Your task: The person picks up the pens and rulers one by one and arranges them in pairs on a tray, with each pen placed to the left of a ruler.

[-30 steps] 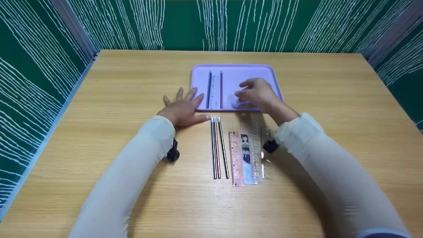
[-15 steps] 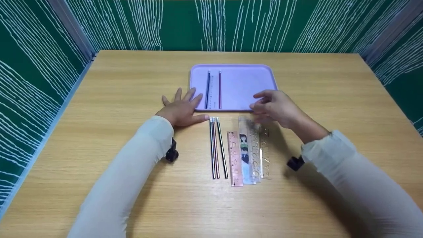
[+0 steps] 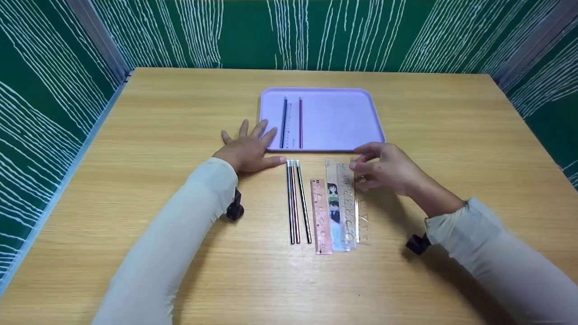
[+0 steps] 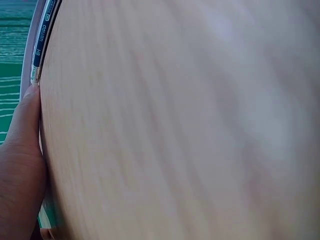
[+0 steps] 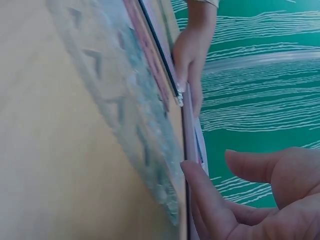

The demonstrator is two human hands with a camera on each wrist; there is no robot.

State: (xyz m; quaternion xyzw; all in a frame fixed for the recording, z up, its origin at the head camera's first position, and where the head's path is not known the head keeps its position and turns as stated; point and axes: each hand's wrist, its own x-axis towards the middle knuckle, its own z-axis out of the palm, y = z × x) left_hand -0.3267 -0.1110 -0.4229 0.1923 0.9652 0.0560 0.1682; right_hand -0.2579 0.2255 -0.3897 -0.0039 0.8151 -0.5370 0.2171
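Note:
My left hand (image 3: 247,152) rests flat with fingers spread at the front left corner of a lilac tray (image 3: 341,122). Its thumb reaches the eraser ends of several pencils (image 3: 292,203) on the table; a pencil labelled HB (image 4: 42,45) shows by the thumb in the left wrist view. My right hand (image 3: 388,169) hovers at the far ends of the clear rulers (image 3: 348,216), overlapping the rightmost one. In the right wrist view its thumb and fingers are apart with nothing between them. Left of the clear rulers lie a ruler with cartoon figures (image 3: 334,212) and a pink ruler (image 3: 321,216).
Inside the tray, a dark pencil (image 3: 283,122), a clear ruler (image 3: 291,128) and a red pencil (image 3: 301,122) lie side by side at the left. The wooden table (image 3: 189,113) backs onto a green wall (image 3: 248,36) with white streaks.
My right hand has moved from above the tray toward me and to the right, down to the rulers' far ends. The left hand has stayed in place.

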